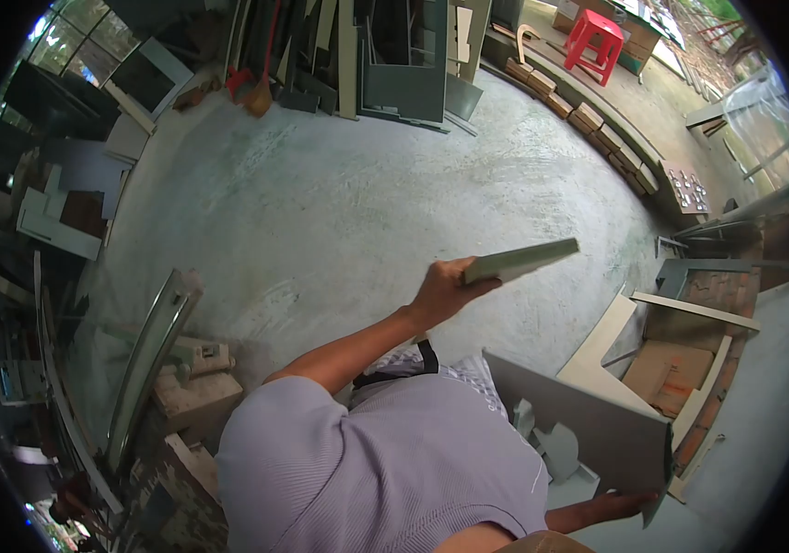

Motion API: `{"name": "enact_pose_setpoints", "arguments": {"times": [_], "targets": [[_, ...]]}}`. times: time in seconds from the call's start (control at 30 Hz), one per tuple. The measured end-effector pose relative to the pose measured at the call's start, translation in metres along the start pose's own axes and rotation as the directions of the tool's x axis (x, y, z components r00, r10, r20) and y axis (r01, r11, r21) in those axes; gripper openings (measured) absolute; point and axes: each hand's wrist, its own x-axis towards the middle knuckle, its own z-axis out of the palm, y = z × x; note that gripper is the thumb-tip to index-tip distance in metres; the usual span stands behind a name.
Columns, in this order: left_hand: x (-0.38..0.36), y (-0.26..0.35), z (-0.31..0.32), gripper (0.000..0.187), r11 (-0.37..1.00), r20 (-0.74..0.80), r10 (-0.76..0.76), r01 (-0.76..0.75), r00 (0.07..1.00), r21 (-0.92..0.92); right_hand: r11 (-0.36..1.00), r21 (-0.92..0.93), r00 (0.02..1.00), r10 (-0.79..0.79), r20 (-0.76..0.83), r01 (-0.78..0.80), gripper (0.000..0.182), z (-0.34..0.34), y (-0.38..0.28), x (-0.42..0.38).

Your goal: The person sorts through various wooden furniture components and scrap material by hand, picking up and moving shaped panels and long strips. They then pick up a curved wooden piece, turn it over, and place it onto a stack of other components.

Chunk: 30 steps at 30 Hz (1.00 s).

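Left hand (443, 293) grips our narrow board (531, 259) by one end, above the floor (321, 203) | right hand (608, 509) at large panel's (597, 415) edge, we can't tell if closed | risks: one-ended hold lets board twist loose; turning could knock panel against cream frame (601, 343)

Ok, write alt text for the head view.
A person's left hand holds out a flat grey-green piece above a grey floor. Their right hand is at the lower edge of a larger dark grey panel. Upright boards and a red stool stand beyond.
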Motion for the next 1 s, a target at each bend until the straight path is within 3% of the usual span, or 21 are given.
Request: {"name": "enact_pose_setpoints", "arguments": {"times": [0.03, 0.07, 0.1, 0.17, 0.23, 0.3, 0.4, 0.47, 0.5, 0.57, 0.7, 0.77, 0.93, 1.0], "targets": [[0.011, -0.009, -0.012, 0.027, 0.994, -0.053, 0.057, -0.051, 0.997, 0.099, 0.946, 0.307, 0.993, 0.116, -0.022, -0.104, 0.056, 0.021, -0.032, -0.005], [0.020, -0.013, -0.027, 0.027, 0.994, -0.070, 0.029, -0.022, 0.997, 0.103, 0.791, 0.585, 0.974, 0.226, -0.008, -0.179, 0.060, 0.043, -0.060, -0.010], [0.030, -0.018, -0.040, 0.028, 0.997, -0.085, -0.011, 0.018, 0.996, 0.080, 0.791, 0.586, 0.973, 0.229, -0.018, -0.175, 0.060, 0.064, -0.082, -0.014], [0.052, -0.026, -0.066, 0.025, 0.988, -0.133, 0.058, -0.037, 0.989, 0.153, 0.738, 0.673, 0.998, 0.060, 0.005, -0.047, 0.071, 0.108, -0.114, -0.020], [0.074, -0.038, -0.091, 0.023, 0.993, -0.192, -0.111, 0.115, 0.975, 0.008, 0.733, 0.672, 0.995, 0.076, 0.067, -0.101, 0.069, 0.156, -0.124, -0.009], [0.099, -0.060, -0.115, 0.022, 0.996, -0.257, -0.089, 0.092, 0.962, -0.003, 0.725, 0.671, 0.987, 0.091, 0.131, -0.156, 0.067, 0.204, -0.162, -0.005], [0.145, -0.081, -0.153, 0.023, 0.982, -0.368, -0.016, 0.083, 0.930, 0.167, 0.659, 0.722, 0.977, 0.152, 0.148, -0.212, 0.067, 0.285, -0.232, -0.006], [0.184, -0.081, -0.172, 0.026, 0.986, -0.522, -0.089, 0.149, 0.848, 0.074, 0.653, 0.742, 0.979, -0.003, 0.204, -0.152, 0.068, 0.350, -0.240, 0.013], [0.205, -0.090, -0.187, 0.026, 0.984, -0.513, -0.088, 0.153, 0.854, 0.086, 0.654, 0.738, 0.978, 0.013, 0.209, -0.166, 0.068, 0.378, -0.260, 0.012], [0.239, -0.109, -0.210, 0.030, 0.932, -0.607, -0.176, 0.330, 0.775, 0.150, 0.750, 0.643, 0.950, -0.065, 0.304, -0.154, 0.068, 0.429, -0.302, 0.017], [0.315, -0.128, -0.234, 0.031, 0.935, -0.695, -0.069, 0.289, 0.716, 0.204, 0.863, 0.458, 0.921, 0.023, 0.389, -0.215, 0.064, 0.507, -0.378, 0.033], [0.354, -0.132, -0.242, 0.031, 0.938, -0.748, -0.107, 0.315, 0.655, 0.142, 0.760, 0.635, 0.939, -0.100, 0.330, -0.142, 0.061, 0.540, -0.423, 0.040], [0.459, -0.157, -0.256, 0.028, 0.935, -0.736, -0.126, 0.328, 0.665, 0.136, 0.683, 0.720, 0.916, -0.196, 0.349, -0.128, 0.059, 0.637, -0.481, 0.093], [0.535, -0.177, -0.262, 0.026, 0.961, -0.732, -0.108, 0.259, 0.673, 0.096, 0.671, 0.724, 0.921, -0.162, 0.353, -0.159, 0.059, 0.693, -0.529, 0.114]]}}
